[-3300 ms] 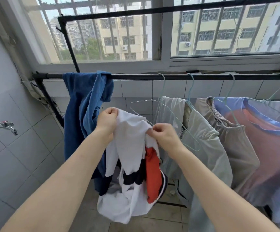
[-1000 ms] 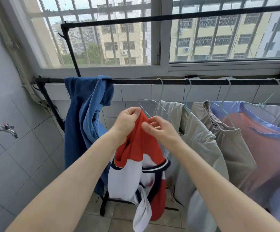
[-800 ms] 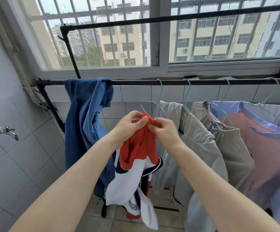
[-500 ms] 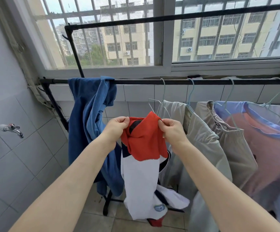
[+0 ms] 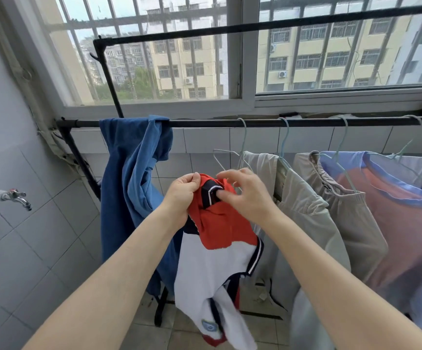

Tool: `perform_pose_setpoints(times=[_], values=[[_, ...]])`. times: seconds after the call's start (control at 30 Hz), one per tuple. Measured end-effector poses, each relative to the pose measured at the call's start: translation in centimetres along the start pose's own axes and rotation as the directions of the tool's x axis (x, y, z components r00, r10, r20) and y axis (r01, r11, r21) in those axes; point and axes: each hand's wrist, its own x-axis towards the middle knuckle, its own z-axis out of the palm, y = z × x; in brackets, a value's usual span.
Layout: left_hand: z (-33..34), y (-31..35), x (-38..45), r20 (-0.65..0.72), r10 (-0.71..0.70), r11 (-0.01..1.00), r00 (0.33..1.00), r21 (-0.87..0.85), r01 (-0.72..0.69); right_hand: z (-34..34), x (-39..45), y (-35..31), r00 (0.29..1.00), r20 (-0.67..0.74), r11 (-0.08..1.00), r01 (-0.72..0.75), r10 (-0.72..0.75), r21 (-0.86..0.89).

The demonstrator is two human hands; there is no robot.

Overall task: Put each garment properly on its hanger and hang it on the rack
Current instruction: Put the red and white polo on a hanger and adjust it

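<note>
We hold the red and white shirt [image 5: 217,248] up in front of the black rack bar [image 5: 230,123], below it and just right of the blue garment [image 5: 134,178] draped over that bar. Our left hand [image 5: 182,195] grips the red top edge with curled fingers. Our right hand [image 5: 245,195] touches the shirt's dark collar; its thumb presses the collar while the other fingers spread loosely above, so we cannot tell whether it truly pinches. An empty wire hanger [image 5: 232,157] hangs from the bar directly behind our hands. Further right along the bar hang a beige garment [image 5: 313,213] and a purple-trimmed shirt [image 5: 394,210].
</note>
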Motion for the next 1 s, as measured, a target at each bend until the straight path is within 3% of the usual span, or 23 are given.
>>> perform_pose_setpoints(times=[0.07,0.1,0.17,0.27,0.37,0.43,0.5,0.6,0.67,0.8,0.93,1.0], values=[[0.4,0.0,0.0,0.017,-0.009,0.998,1.000,-0.055,0.010,0.4,0.0,0.3,0.989,0.133,0.968,-0.034,0.068,-0.248],[0.4,0.1,-0.1,0.017,-0.014,0.997,1.000,-0.076,0.015,0.3,0.0,0.5,0.980,0.147,0.959,-0.088,0.131,-0.270],[0.0,0.3,0.0,0.002,-0.012,0.997,1.000,-0.080,0.012,-0.4,0.0,1.1,0.976,0.072,0.952,-0.182,0.206,-0.246],[-1.2,0.4,0.3,-0.030,-0.026,0.996,0.999,-0.088,0.023,-1.5,0.3,1.7,0.978,-0.073,0.952,-0.205,0.194,-0.229],[-1.2,0.4,0.3,0.019,-0.028,0.996,0.999,-0.086,0.030,-0.9,0.5,0.1,0.986,0.111,0.988,-0.115,0.126,-0.107],[-0.6,0.4,0.0,0.081,-0.018,0.998,0.997,-0.065,0.023,0.6,0.2,-1.2,0.970,0.217,0.978,-0.069,0.112,-0.197],[-0.5,0.3,0.0,0.099,-0.005,0.999,0.995,-0.042,0.010,1.2,0.3,-1.4,0.980,0.162,0.964,-0.072,0.116,-0.257],[-1.7,-0.2,0.3,0.094,0.006,0.991,0.996,0.133,-0.019,0.1,1.4,-1.9,0.989,-0.081,0.988,-0.133,0.126,-0.083],[-1.9,-0.6,-0.1,0.167,-0.036,0.976,0.985,0.217,-0.001,-0.5,2.4,-3.0,0.981,-0.133,0.989,-0.134,0.142,0.065],[-1.4,-0.9,-1.1,0.373,-0.045,0.935,0.927,0.342,-0.092,0.1,3.1,-4.4,0.983,-0.047,0.959,-0.162,0.178,0.232],[-1.9,-0.6,-1.2,0.385,-0.131,0.879,0.914,0.471,-0.072,0.0,3.1,-3.5,0.956,-0.014,0.853,-0.256,0.294,0.456],[-1.0,-0.4,-1.6,0.285,-0.107,0.884,0.952,0.466,-0.040,-0.1,2.9,-3.7,0.948,0.082,0.733,-0.292,0.309,0.615]])
